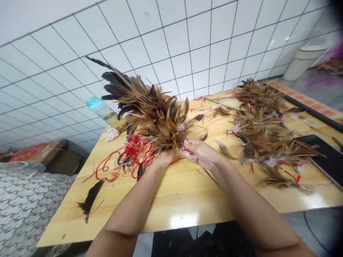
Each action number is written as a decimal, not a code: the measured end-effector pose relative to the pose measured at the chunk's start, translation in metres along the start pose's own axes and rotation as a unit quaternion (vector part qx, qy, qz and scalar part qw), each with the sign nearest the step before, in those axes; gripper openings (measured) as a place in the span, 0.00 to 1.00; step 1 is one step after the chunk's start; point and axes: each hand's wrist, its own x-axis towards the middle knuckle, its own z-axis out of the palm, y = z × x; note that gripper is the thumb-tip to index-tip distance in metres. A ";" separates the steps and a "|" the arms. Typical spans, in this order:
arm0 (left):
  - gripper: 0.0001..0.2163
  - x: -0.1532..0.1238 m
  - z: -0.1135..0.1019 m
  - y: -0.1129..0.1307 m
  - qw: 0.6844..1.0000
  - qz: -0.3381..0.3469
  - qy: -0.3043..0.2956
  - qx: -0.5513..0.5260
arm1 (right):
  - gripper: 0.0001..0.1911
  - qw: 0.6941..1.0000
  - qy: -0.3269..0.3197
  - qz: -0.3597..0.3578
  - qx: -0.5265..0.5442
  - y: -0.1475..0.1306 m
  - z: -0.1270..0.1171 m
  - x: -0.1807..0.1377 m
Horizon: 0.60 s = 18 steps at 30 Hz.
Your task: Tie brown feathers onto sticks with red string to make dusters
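Observation:
A large feather duster, brown with long black feathers at its far end, slants up and left above the table. My left hand is closed around its lower end; the feathers cover most of those fingers. Right beside it, my right hand grips the base, thumb and fingers pressed together where a bit of red string shows. A thin dark stick runs out below my right hand. To the left, a tangle of red string lies on the wooden table.
Several brown feather bunches tied with red string lie at the right, near a dark tablet-like slab. A bottle with a turquoise lid stands at the back left. One black feather rests at the left. A tiled wall rises behind.

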 end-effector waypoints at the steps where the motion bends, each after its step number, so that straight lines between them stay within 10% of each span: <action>1: 0.15 -0.002 0.001 0.001 1.000 -0.004 -0.008 -0.009 | 0.21 1.000 0.011 -0.009 0.001 -0.001 -0.002 0.000; 18: 0.09 -0.026 0.037 0.036 0.947 0.213 -0.030 0.240 | 0.17 0.954 0.278 -0.110 0.013 0.014 -0.024 0.024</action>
